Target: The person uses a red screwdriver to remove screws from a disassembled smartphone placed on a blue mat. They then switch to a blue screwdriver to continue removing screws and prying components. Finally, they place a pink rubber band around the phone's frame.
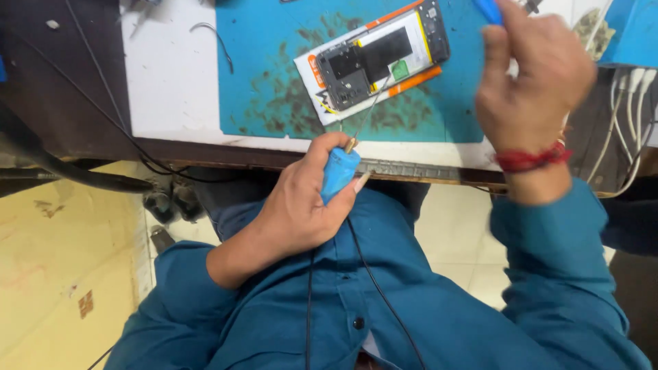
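Left hand [301, 205], at centre frame, is wrapped round a blue-handled tool [339, 171] whose thin metal tip reaches up to the opened phone [375, 58]. Right hand [531, 75], upper right and blurred, pinches a small blue tool [489, 9] between thumb and fingers at the top edge. Back cover off, the phone lies tilted on a stained blue mat [274, 62], upper middle. Red thread [531, 159] circles the right wrist. White cables [627, 116] hang at far right.
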